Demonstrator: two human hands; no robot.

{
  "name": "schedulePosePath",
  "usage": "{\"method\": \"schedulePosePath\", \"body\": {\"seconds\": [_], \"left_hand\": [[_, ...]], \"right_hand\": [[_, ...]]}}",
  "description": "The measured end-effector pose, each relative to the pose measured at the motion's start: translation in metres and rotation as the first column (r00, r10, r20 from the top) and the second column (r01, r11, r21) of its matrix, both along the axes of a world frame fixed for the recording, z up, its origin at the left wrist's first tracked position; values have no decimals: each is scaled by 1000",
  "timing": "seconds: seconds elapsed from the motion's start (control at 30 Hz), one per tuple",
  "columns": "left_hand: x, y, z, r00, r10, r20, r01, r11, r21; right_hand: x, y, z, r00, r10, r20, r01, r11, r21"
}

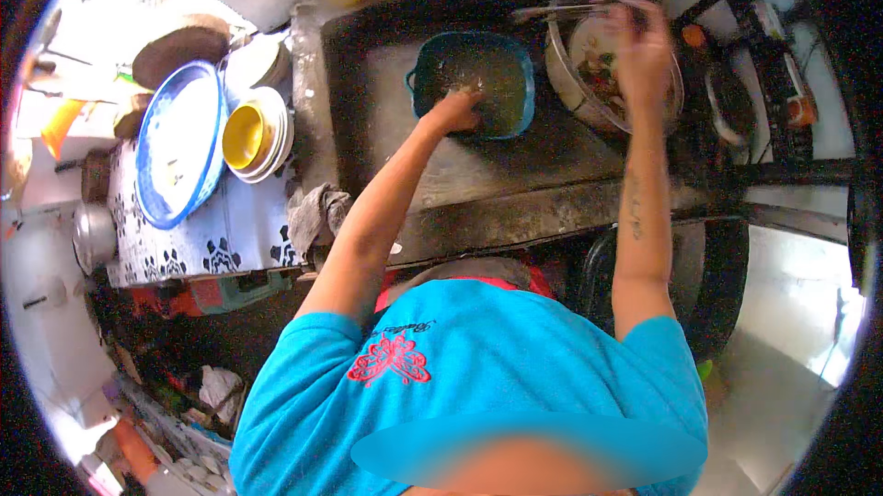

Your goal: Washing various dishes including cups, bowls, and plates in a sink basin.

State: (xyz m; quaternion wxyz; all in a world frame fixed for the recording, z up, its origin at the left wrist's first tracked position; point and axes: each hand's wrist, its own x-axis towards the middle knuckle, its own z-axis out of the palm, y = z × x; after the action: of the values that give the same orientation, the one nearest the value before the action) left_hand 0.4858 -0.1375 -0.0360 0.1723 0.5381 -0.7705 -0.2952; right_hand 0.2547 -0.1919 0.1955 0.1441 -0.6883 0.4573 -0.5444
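My left hand (461, 109) reaches into a blue plastic tub (530, 92) of murky water in the concrete sink (441, 178). Its fingers are partly under the surface, so I cannot tell whether they grip anything. Blurred by motion, my right hand (643, 54) is above a large round basin (576, 99) to the right of the tub. It holds a thin metal utensil (552, 11), perhaps a spoon, that points left. Inside the basin lies a pale plate or bowl (586, 37) with what look like food scraps.
On the left, a patterned tablecloth (207, 247) carries a large blue-rimmed basin (219, 151), a yellow bowl (243, 136) and stacked white dishes (279, 144). A grey rag (317, 213) hangs at the sink's left corner. A dark rack (779, 75) stands on the right.
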Motion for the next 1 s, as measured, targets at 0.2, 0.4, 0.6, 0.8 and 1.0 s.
{"method": "schedulePosePath", "body": {"seconds": [0.2,0.4,0.6,0.8,1.0], "left_hand": [[-4,-9,33,811,486,-327,-528,848,-51],[-18,-10,11,958,285,-9,-280,948,151],[-31,-9,39,876,368,312,-426,893,143],[-7,16,106,729,299,616,-233,954,-188],[55,34,121,862,507,-17,-499,840,-214]], "right_hand": [[66,-5,-124,977,139,-163,-96,964,247],[91,-13,-222,946,291,-142,-109,700,706],[78,0,-157,726,395,-563,171,690,704],[17,-65,-71,979,169,-116,-109,910,401],[-215,-220,-162,348,-194,-917,241,964,-112]]}}
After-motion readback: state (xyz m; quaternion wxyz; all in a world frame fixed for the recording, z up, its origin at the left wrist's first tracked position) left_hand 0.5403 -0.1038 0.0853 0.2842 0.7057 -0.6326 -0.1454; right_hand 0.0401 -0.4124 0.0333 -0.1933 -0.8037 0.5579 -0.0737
